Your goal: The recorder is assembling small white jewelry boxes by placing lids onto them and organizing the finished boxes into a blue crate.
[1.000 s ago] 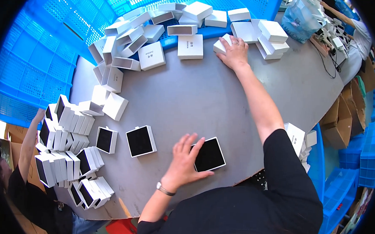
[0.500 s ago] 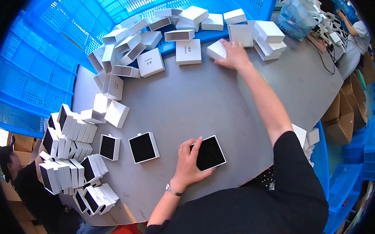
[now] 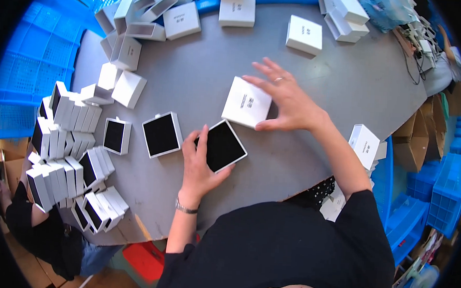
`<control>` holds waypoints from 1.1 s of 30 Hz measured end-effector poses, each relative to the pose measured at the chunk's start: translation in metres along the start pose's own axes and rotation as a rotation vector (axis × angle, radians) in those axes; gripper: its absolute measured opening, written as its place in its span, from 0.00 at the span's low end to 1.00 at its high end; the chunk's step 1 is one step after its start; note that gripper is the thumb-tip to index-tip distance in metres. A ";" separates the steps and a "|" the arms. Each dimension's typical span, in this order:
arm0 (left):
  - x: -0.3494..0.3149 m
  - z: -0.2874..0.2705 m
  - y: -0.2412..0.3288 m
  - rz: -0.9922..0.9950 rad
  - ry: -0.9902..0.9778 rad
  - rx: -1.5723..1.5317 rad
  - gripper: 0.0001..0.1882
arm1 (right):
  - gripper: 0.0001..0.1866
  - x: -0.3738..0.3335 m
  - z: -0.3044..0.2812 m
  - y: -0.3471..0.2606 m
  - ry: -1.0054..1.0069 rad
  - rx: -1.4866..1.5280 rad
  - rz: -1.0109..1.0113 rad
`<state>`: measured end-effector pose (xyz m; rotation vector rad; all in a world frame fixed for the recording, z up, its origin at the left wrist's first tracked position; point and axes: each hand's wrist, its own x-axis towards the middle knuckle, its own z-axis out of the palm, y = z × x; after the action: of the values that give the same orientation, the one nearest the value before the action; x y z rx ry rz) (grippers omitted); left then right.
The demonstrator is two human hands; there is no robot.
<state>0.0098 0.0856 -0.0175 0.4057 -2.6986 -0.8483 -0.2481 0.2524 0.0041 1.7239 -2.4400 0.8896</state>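
My left hand (image 3: 201, 163) grips a shallow white box base (image 3: 222, 146) with a black inside, its fingers at the left edge and its thumb at the lower edge. Just beyond that base is a white box lid (image 3: 247, 102), printed face up. My right hand (image 3: 295, 103) spans this lid with thumb and index finger at opposite edges; the other fingers are spread off it. Left of my left hand lies another black-lined box base (image 3: 161, 134), with a smaller-looking one (image 3: 116, 136) beside it.
Rows of box bases (image 3: 61, 182) stand along the table's left side. White lids (image 3: 182, 20) pile up at the back left, and a single lid (image 3: 304, 34) lies at the back right. Blue crates (image 3: 41, 76) border the table (image 3: 192, 79). A co-worker (image 3: 48, 233) is at lower left.
My right hand has drawn a white lid from the back of the table toward the black-lined base. The view has shifted, and my left hand still holds the base.
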 end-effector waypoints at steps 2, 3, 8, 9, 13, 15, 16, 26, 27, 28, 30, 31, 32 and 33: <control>0.000 -0.004 -0.003 0.014 -0.004 -0.019 0.57 | 0.45 0.002 0.012 -0.014 -0.127 -0.028 -0.101; -0.005 -0.007 -0.003 -0.011 -0.006 -0.019 0.57 | 0.46 0.001 0.013 -0.021 -0.203 -0.024 -0.022; -0.024 -0.014 -0.018 -0.108 0.098 0.040 0.56 | 0.49 -0.014 0.001 -0.027 -0.373 0.168 -0.172; -0.022 -0.012 -0.018 -0.089 0.079 0.002 0.56 | 0.49 -0.019 0.006 -0.037 -0.385 0.242 -0.215; -0.011 -0.011 -0.012 -0.005 -0.036 -0.118 0.56 | 0.51 -0.030 0.021 -0.048 -0.340 0.233 -0.218; -0.010 -0.008 -0.013 0.048 -0.072 -0.165 0.55 | 0.53 -0.030 0.018 -0.043 -0.317 0.257 -0.112; -0.010 -0.007 -0.013 0.049 -0.075 -0.168 0.55 | 0.53 -0.031 0.018 -0.044 -0.318 0.256 -0.107; -0.007 0.004 -0.005 0.118 -0.082 -0.105 0.56 | 0.52 -0.036 0.025 -0.056 -0.255 0.222 -0.114; -0.004 0.008 -0.003 0.064 -0.058 -0.146 0.57 | 0.52 -0.038 0.030 -0.059 -0.181 0.223 -0.054; 0.000 0.012 -0.002 0.011 -0.027 -0.185 0.58 | 0.52 -0.039 0.032 -0.058 -0.182 0.225 -0.061; 0.010 0.019 -0.002 -0.006 -0.055 -0.393 0.58 | 0.51 -0.041 0.036 -0.056 -0.166 0.218 -0.049; 0.008 0.012 0.000 -0.032 -0.079 -0.582 0.58 | 0.49 -0.039 0.033 -0.061 -0.212 0.238 -0.097; 0.008 0.011 0.003 -0.049 -0.102 -0.782 0.60 | 0.49 -0.038 0.035 -0.065 -0.212 0.248 -0.113; 0.008 0.025 0.012 0.004 -0.054 -0.685 0.60 | 0.49 -0.039 0.038 -0.068 -0.183 0.234 -0.126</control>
<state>-0.0085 0.1056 -0.0287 0.2157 -2.2494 -1.7006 -0.1624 0.2525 -0.0114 2.0991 -2.3803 1.0847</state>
